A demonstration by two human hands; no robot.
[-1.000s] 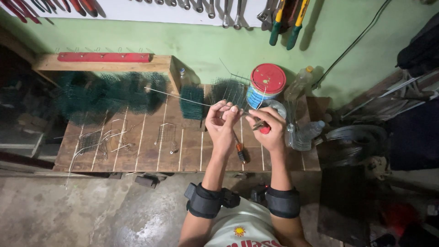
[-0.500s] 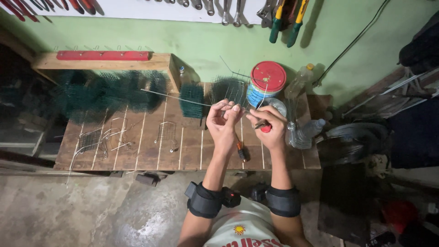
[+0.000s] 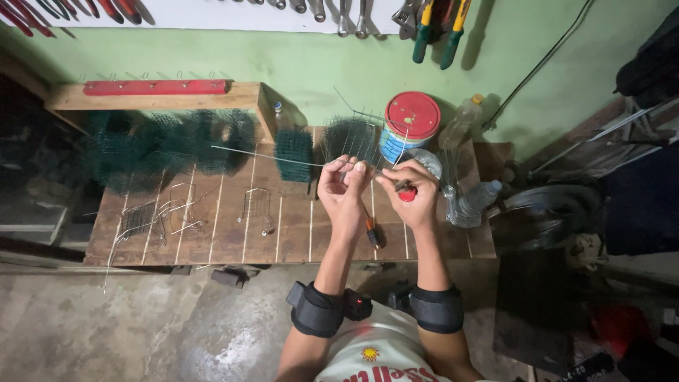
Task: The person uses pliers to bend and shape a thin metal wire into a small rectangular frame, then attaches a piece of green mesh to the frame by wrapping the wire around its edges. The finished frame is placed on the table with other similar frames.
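While our left hand (image 3: 342,185) pinched the thin wire (image 3: 263,155), its length ran leftward over the wooden bench (image 3: 219,233), our right hand (image 3: 412,192) closed around red-handled pliers (image 3: 405,192) at its near end.

A pale green wall (image 3: 311,67) runs across the back, a white board (image 3: 212,10) of hanging tools along its top. Below it sits a wooden slatted bench (image 3: 212,233), with a raised wooden shelf (image 3: 155,95) at its rear left. The floor (image 3: 106,325) is bare, stained concrete. Light is dim, with deep shadow at both sides.
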